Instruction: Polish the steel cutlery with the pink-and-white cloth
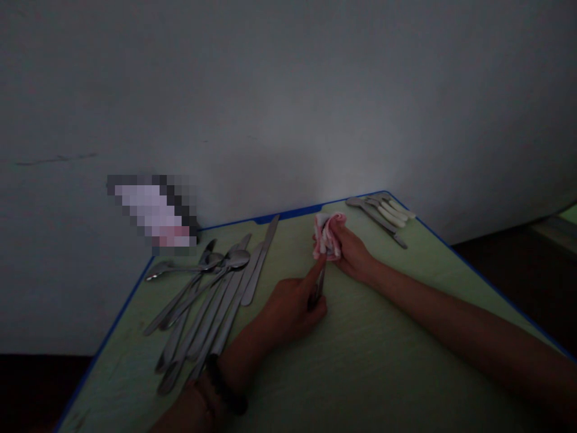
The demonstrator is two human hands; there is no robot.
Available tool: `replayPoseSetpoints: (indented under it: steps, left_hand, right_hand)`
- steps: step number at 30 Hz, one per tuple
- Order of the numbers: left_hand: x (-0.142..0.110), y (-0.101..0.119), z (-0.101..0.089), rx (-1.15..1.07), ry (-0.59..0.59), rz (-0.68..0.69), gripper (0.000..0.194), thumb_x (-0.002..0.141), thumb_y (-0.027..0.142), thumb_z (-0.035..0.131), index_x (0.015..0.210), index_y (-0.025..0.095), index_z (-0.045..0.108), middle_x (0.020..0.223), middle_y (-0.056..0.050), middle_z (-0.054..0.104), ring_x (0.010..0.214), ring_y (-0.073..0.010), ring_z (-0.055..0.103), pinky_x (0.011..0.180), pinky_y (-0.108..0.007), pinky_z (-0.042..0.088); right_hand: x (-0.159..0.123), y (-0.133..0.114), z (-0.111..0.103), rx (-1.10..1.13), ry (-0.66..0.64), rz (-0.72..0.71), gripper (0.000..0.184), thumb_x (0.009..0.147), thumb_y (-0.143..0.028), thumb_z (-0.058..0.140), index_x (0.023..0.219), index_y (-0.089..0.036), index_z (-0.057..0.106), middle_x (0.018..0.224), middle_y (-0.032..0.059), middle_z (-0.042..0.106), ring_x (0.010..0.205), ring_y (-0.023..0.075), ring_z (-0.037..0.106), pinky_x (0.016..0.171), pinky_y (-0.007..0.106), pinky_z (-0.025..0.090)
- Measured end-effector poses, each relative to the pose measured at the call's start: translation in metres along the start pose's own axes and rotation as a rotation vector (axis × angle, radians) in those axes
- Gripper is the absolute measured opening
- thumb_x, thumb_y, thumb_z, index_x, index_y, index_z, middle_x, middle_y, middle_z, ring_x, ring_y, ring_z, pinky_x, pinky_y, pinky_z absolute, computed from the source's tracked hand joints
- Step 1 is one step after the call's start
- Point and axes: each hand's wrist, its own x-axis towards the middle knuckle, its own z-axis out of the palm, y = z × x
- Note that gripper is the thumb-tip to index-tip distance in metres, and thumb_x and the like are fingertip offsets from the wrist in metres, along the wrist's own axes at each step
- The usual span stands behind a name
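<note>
My left hand (pixel 291 307) is closed round the handle of a metal piece of cutlery (pixel 319 285), its index finger stretched along it toward the cloth. The far end of that piece is hidden, so its kind does not show. A bunched pink and white cloth (pixel 328 237) is gripped in my right hand (pixel 354 255) and covers that end. To the left of my left hand lies a loose pile of metal cutlery, with several table knives (pixel 260 264) and several spoons (pixel 237 260) overlapping.
At the table's far right corner lie a metal spoon (pixel 376 219) and several white-handled pieces of cutlery (pixel 394 211). The green table (pixel 360 361) has a blue edge and stands against a grey wall (pixel 288 108). A blurred-out object (pixel 151 210) leans at the far left.
</note>
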Motion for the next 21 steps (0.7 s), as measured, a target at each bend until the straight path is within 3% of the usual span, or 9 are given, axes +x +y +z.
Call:
replayPoseSetpoints:
  steps: [14, 19, 21]
  left_hand:
    - [0.0006, 0.0018, 0.0003, -0.015, 0.036, -0.024, 0.074, 0.081, 0.021, 0.046, 0.145, 0.019, 0.011, 0.060, 0.006, 0.056, 0.052, -0.0127, 0.052, 0.053, -0.022, 0.035]
    - [-0.0010, 0.0070, 0.0027, -0.061, 0.082, -0.133, 0.062, 0.088, 0.024, 0.039, 0.144, 0.020, 0.014, 0.069, 0.002, 0.061, 0.058, -0.0148, 0.057, 0.057, -0.024, 0.039]
    - [-0.0020, 0.0096, 0.0000, -0.145, 0.107, -0.181, 0.052, 0.092, 0.026, 0.034, 0.141, 0.018, 0.022, 0.076, -0.002, 0.063, 0.065, -0.0163, 0.059, 0.062, -0.026, 0.042]
  right_hand:
    - [0.0022, 0.0008, -0.0032, -0.024, 0.071, -0.034, 0.027, 0.072, -0.039, 0.069, 0.086, -0.019, 0.057, 0.071, -0.0003, 0.065, 0.059, 0.0126, 0.061, 0.055, 0.026, 0.051]
    - [0.0065, -0.0013, -0.0060, 0.032, 0.090, -0.074, 0.027, 0.073, -0.040, 0.068, 0.087, -0.019, 0.057, 0.074, 0.0004, 0.066, 0.061, 0.0124, 0.061, 0.057, 0.025, 0.051]
    - [0.0067, -0.0014, -0.0057, 0.063, 0.088, -0.085, 0.027, 0.073, -0.039, 0.068, 0.088, -0.019, 0.057, 0.074, 0.0002, 0.066, 0.062, 0.0129, 0.062, 0.058, 0.026, 0.051]
